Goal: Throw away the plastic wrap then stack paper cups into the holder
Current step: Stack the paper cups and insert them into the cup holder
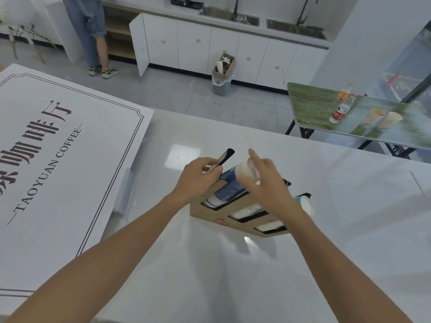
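A brown cardboard cup holder point(210, 212) with three slots lies on the white counter. A stack of blue-and-white paper cups point(229, 187) rests in its far-left slot, the white cup base sticking out at the top. My left hand point(198, 177) grips the holder's black-edged left divider point(225, 156). My right hand point(263, 180) is wrapped around the top end of the cup stack, index finger raised. White cup stacks point(248, 210) fill the middle slot and the right slot point(270, 226). No plastic wrap is in either hand.
A large white sign board point(53, 148) with coffee lettering covers the counter's left side. A grey bin with an overfull cardboard box point(222, 75) stands on the floor by the cabinets. A green folding table point(312, 101) carries bottles and two cups. A person stands at the far left.
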